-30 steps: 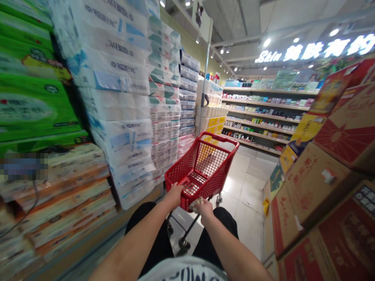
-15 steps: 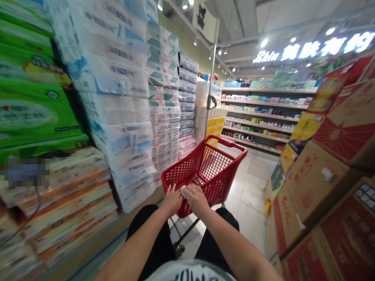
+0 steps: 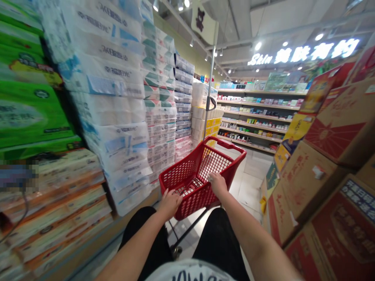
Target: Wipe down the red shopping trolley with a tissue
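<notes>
Curling my left hand (image 3: 170, 203) over the cart's (image 3: 191, 207) rim (image 3: 195, 191) mid-frame, I seem to pinch a white scrap (image 3: 209, 177) in my right hand (image 3: 218, 186). Stiff, light plastic, presumably: hold that rim.

Bright light comes from ceiling spotlights (image 3: 258, 46) across the top; the glowing sign (image 3: 316, 51) at upper right is blown out to white. Green packs (image 3: 29, 113) at left are blurred, a patch (image 3: 18, 175) below is pixelated, and wide-angle distortion stretches the outer edges.
</notes>
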A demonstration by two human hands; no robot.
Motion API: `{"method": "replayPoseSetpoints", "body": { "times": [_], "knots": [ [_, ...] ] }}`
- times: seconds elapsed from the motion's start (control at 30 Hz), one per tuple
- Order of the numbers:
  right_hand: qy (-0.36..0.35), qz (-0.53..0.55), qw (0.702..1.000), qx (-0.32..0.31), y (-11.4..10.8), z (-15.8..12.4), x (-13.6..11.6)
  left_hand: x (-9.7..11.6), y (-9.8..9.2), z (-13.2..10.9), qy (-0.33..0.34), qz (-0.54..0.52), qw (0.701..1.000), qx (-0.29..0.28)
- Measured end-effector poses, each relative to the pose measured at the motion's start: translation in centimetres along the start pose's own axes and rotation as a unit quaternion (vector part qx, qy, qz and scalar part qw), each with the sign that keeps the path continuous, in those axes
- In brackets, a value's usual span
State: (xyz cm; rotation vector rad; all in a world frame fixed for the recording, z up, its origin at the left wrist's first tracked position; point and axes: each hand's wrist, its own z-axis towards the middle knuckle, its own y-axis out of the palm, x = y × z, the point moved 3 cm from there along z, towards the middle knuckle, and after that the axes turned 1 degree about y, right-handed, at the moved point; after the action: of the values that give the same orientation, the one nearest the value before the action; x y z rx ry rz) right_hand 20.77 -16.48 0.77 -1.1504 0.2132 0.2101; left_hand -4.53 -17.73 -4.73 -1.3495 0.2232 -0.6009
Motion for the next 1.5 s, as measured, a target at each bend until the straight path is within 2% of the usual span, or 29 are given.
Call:
{"method": "replayPoseSetpoints", "body": {
  "times": [0.1,0.23,0.33,0.43,0.67,0.93,1.1,1.17,1.23,1.33,1.4,1.5],
  "knots": [
    [0.0,-0.003,1.0,-0.002,1.1,-0.5,-2.3,2.0,0.5,0.6,-0.035,0.012,0.999,0.023],
    [-0.031,-0.019,0.999,0.021,3.1,-2.4,-5.4,4.4,0.8,1.0,-0.044,0.008,0.998,0.032],
    [-0.063,-0.028,0.997,0.022,3.4,-3.2,-5.8,4.3,0.7,0.9,-0.041,0.02,0.998,0.035],
    [-0.089,-0.026,0.996,0.008,2.9,-3.1,-5.2,3.3,0.5,0.7,-0.02,0.026,0.999,0.044],
    [-0.073,-0.053,0.996,0.016,1.2,-1.1,-2.5,1.0,-0.4,1.0,0.014,0.027,0.999,0.027],
    [-0.037,-0.095,0.995,0.006,-1.4,1.1,2.9,-0.6,-1.2,1.4,0.027,0.04,0.999,0.024],
    [-0.006,-0.091,0.995,0.035,-3.3,2.3,5.6,-1.1,-1.4,1.8,0.027,0.023,0.999,0.027],
    [0.024,-0.063,0.996,0.058,-4.0,2.7,6.7,-1.2,-1.2,2.0,0.014,0.015,0.999,0.032],
    [0.093,-0.017,0.99,0.109,-4.7,3.0,8.1,-1.4,-0.8,2.1,-0.019,0.016,0.999,0.044],
    [0.222,0.055,0.954,0.196,-5.5,2.9,10.7,-1.3,-0.2,2.0,-0.071,0.024,0.995,0.061],
    [0.27,0.095,0.936,0.206,-5.3,2.8,11.8,-1.0,0.1,2.0,-0.083,0.017,0.995,0.055],
    [0.261,0.152,0.937,0.176,-3.8,2.7,11.5,-0.7,0.3,1.9,-0.078,-0.004,0.996,0.034]
  ]
}}
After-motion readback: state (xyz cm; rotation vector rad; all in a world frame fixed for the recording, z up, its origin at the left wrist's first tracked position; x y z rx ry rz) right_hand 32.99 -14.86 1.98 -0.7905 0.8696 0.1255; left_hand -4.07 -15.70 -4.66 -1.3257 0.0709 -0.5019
